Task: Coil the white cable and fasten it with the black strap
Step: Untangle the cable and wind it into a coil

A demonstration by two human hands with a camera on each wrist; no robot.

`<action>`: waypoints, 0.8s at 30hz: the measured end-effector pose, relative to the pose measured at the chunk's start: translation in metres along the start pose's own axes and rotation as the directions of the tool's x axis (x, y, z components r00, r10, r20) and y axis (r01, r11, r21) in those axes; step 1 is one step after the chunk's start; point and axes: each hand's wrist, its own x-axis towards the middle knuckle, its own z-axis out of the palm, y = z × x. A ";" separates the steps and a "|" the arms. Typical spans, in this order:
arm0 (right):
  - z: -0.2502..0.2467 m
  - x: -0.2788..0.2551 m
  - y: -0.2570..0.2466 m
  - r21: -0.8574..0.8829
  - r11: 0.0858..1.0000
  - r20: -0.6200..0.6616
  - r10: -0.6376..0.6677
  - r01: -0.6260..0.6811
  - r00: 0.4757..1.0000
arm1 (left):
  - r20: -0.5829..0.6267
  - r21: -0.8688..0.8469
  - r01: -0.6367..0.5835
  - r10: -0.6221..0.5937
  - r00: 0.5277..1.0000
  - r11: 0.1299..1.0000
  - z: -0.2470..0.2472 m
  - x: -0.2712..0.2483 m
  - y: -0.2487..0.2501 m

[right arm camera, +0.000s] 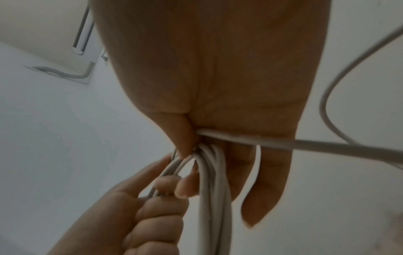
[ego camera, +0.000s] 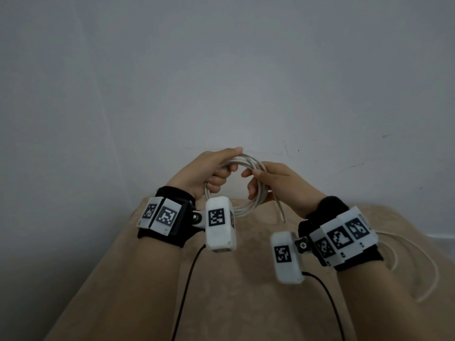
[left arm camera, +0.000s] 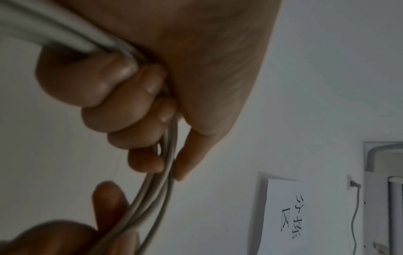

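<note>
The white cable is wound into a ring of several loops held upright in the air between both hands. My left hand grips the ring's upper left, fingers curled round the bundle, thumb on top. My right hand pinches the ring's right side, with its thumb pressing the strands against the fingers. An uncoiled length runs off from the right hand, and more slack lies on the surface at the right. A short end hangs below the ring. No black strap shows in any view.
A beige cloth-covered surface lies under the hands, against a plain pale wall. Black leads trail from the wrist cameras. The left wrist view shows a paper sign and a wall socket with a cord.
</note>
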 end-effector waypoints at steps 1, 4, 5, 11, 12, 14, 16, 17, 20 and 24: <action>0.000 0.000 0.000 0.009 1.000 -0.020 -0.011 0.012 1.000 | -0.026 -0.023 -0.026 0.025 0.999 0.999 0.000 0.001 0.000; -0.002 0.000 0.000 -0.021 0.999 -0.125 -0.036 0.034 0.991 | -0.109 -0.116 -0.098 0.086 0.990 0.988 0.000 0.003 0.000; -0.003 0.000 0.001 -0.063 0.997 -0.165 -0.053 0.043 0.985 | -0.136 -0.149 -0.119 0.099 0.986 0.982 -0.001 0.004 0.000; -0.005 -0.002 0.000 -0.138 0.986 -0.264 -0.128 0.094 0.956 | -0.217 -0.413 -0.162 0.077 0.973 0.896 -0.013 0.007 -0.001; -0.005 -0.002 -0.001 -0.141 0.985 -0.266 -0.138 0.103 0.954 | -0.205 -0.458 -0.153 0.064 0.977 0.876 -0.014 0.007 -0.001; -0.004 -0.002 -0.001 -0.156 0.981 -0.270 -0.154 0.115 0.950 | -0.169 -0.544 -0.131 0.045 0.985 0.829 -0.013 0.006 0.001; -0.003 -0.001 0.000 -0.145 0.984 -0.278 -0.145 0.107 0.950 | -0.132 -0.613 -0.108 0.034 0.991 0.783 -0.011 0.006 0.003; -0.003 -0.001 0.000 -0.134 0.986 -0.278 -0.135 0.101 0.951 | -0.119 -0.642 -0.101 0.031 0.992 0.760 -0.010 0.006 0.003; -0.003 -0.001 0.000 -0.043 0.996 -0.274 -0.091 0.083 0.957 | -0.096 -0.723 -0.090 0.030 0.995 0.684 -0.008 0.008 0.002; -0.002 -0.001 -0.002 0.077 0.995 -0.274 -0.033 0.056 0.961 | -0.038 -0.794 -0.056 0.042 0.998 0.605 -0.008 0.013 0.000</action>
